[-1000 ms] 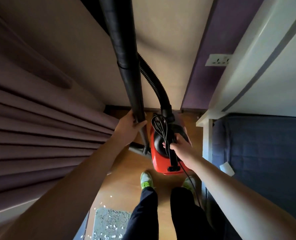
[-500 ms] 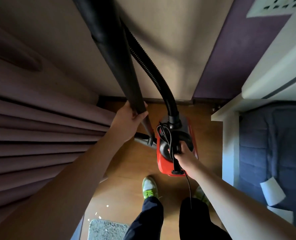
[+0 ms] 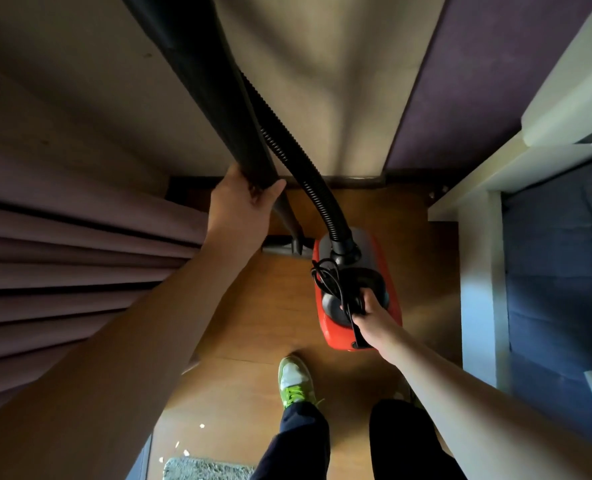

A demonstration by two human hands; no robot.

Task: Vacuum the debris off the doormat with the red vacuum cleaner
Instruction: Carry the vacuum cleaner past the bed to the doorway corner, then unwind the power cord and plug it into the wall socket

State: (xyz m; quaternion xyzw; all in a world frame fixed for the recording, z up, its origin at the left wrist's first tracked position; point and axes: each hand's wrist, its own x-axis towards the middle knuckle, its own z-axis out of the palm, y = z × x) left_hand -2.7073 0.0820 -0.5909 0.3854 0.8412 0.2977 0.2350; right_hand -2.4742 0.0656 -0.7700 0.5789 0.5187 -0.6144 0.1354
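1. The doormat [image 3: 207, 469] is cut off by the near edge; only its far strip shows.
2. The black wand [image 3: 197, 74] runs out past the top edge, so its upper end is unseen.
3. The floor head [image 3: 280, 244] is mostly hidden behind the left hand [image 3: 242, 206] and its forearm.
4. The right hand [image 3: 374, 311] covers the handle of the red vacuum cleaner [image 3: 353, 327].
5. The right shoe [image 3: 403, 389] is almost wholly hidden behind the right forearm.
6. The bed [image 3: 561, 271] is cut off by the right edge.

A home bedroom is indicated; pleated mauve fabric curtains [image 3: 79, 271] are seen beside warm brown wooden flooring [image 3: 270, 306]; a white-framed bed with dark blue bedding [image 3: 557, 271] is seen.
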